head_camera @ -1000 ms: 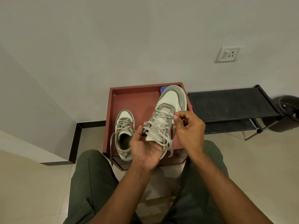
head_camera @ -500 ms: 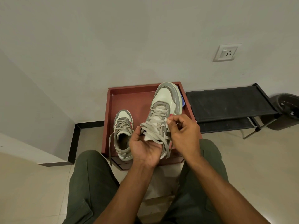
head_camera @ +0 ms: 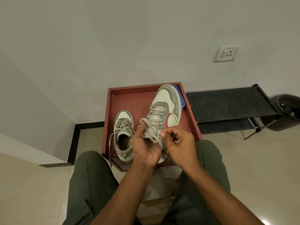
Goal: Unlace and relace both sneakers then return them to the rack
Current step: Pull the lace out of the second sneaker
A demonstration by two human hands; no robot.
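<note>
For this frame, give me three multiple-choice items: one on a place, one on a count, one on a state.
1. Where does the second sneaker lie?
A. on the black rack
B. in the red-brown tray
C. on the person's lap

2. How many sneakers show?
A. one
B. two
C. three

3. What is the right hand doing?
A. pinching a lace
B. resting open on a knee
C. touching the wall socket

Key: 1 B, it sits inside the tray, left of the held sneaker. 2 B, one held by the left hand, one in the tray. 3 A, its fingertips close on a lace.
</note>
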